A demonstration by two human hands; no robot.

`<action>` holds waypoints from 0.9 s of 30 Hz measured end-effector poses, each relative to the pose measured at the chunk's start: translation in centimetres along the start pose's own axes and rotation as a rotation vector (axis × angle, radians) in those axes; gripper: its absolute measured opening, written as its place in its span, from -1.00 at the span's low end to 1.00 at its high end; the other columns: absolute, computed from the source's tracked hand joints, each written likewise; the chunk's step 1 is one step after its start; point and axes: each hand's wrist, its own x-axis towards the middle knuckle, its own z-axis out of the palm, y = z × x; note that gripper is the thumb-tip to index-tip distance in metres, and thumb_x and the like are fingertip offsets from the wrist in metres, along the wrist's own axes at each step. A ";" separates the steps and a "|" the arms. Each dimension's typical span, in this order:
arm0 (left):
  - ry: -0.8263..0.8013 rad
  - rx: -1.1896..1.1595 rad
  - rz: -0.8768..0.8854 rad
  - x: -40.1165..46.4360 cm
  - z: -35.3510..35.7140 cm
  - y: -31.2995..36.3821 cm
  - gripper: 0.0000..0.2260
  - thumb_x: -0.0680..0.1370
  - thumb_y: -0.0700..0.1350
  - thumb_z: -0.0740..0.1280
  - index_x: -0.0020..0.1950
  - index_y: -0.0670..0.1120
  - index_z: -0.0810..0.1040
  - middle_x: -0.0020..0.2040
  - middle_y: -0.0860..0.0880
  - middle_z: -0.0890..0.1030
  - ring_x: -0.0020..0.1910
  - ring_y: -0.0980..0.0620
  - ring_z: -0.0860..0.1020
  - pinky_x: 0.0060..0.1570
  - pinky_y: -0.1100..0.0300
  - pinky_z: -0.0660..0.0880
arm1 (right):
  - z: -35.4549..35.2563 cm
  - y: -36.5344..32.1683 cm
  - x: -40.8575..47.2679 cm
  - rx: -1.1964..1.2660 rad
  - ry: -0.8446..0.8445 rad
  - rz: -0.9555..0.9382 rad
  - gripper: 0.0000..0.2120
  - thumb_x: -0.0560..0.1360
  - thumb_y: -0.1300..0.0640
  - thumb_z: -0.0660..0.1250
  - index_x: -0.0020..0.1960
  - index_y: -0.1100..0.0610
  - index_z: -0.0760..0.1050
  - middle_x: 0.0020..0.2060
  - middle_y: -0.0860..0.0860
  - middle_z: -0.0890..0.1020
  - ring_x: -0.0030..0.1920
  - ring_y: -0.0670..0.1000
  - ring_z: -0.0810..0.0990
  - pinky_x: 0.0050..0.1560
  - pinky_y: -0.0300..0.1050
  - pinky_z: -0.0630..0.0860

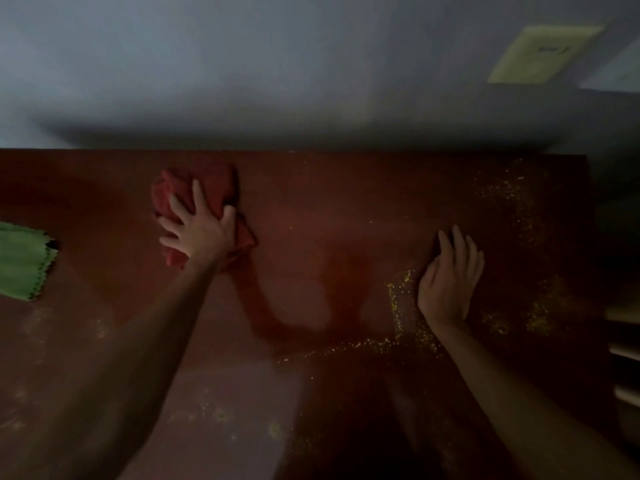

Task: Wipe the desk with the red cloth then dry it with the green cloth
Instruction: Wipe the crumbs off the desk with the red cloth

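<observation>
The red cloth (207, 188) lies bunched on the dark red-brown desk (329, 209), left of centre and near the back edge. My left hand (199, 228) presses flat on it with fingers spread. A darker wet streak curves from the cloth down toward the middle of the desk. My right hand (448, 278) rests on the desk at the right, fingers together and nearly straight, holding nothing. The green cloth (22, 261) lies folded at the desk's left edge, apart from both hands.
Yellow crumbs (401, 306) are scattered over the right half of the desk and along the front. A grey wall rises behind the desk, with a pale switch plate (540, 53) at upper right. Pale ledges show at the right edge.
</observation>
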 end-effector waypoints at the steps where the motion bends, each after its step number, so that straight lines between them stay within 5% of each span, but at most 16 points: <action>1: -0.006 0.003 0.009 1.0 0.0 1.0 -0.33 0.54 0.21 0.23 0.59 0.18 0.04 0.61 -0.13 -0.03 0.52 -0.42 -0.02 0.39 -0.42 -0.06 | 0.0 0.1 0.0 -0.003 0.001 -0.002 -0.53 0.58 0.11 -0.04 0.46 0.14 0.28 0.50 0.09 0.27 0.51 0.16 0.18 0.51 0.22 0.05; 5: -0.002 0.034 0.125 1.0 0.6 4.9 -0.34 0.56 0.17 0.21 0.60 0.16 0.02 0.62 -0.15 -0.06 0.50 -0.47 -0.03 0.39 -0.43 -0.08 | 0.1 0.2 0.0 -0.015 0.001 -0.005 -0.51 0.56 0.12 -0.04 0.47 0.13 0.27 0.51 0.09 0.26 0.52 0.15 0.17 0.52 0.21 0.03; 15: -0.100 0.203 0.978 -19.7 6.8 10.2 -0.27 0.42 0.27 0.23 0.57 0.20 0.12 0.62 -0.08 0.04 0.48 -0.42 0.06 0.35 -0.44 0.12 | 0.7 0.7 0.0 0.156 0.108 -0.012 -0.55 0.57 0.26 0.04 0.45 0.19 0.28 0.47 0.08 0.33 0.49 0.09 0.23 0.53 0.14 0.04; 20: -0.147 0.191 0.930 -26.6 8.6 9.3 -0.29 0.44 0.30 0.25 0.56 0.18 0.18 0.60 -0.09 0.14 0.43 -0.37 0.21 0.25 -0.40 0.26 | 0.9 1.4 -0.1 0.380 0.193 0.025 -0.59 0.60 0.24 0.04 0.43 0.29 0.30 0.38 0.20 0.42 0.41 0.16 0.35 0.44 0.20 0.22; 24: -0.142 0.215 0.905 -20.0 6.3 10.0 -0.32 0.49 0.22 0.26 0.56 0.28 0.05 0.61 -0.01 0.04 0.51 -0.28 0.10 0.38 -0.37 0.12 | 1.2 1.4 0.0 0.377 0.206 -0.003 -0.61 0.63 0.28 0.01 0.42 0.30 0.31 0.37 0.18 0.44 0.41 0.16 0.37 0.46 0.15 0.23; 27: -0.113 0.210 0.729 -13.2 3.7 7.5 -0.34 0.51 0.18 0.27 0.56 0.28 0.06 0.61 0.00 0.05 0.51 -0.27 0.12 0.38 -0.30 0.17 | 0.6 1.3 -0.1 0.398 0.162 0.009 -0.61 0.63 0.28 0.01 0.44 0.26 0.30 0.40 0.15 0.41 0.44 0.11 0.33 0.46 0.12 0.25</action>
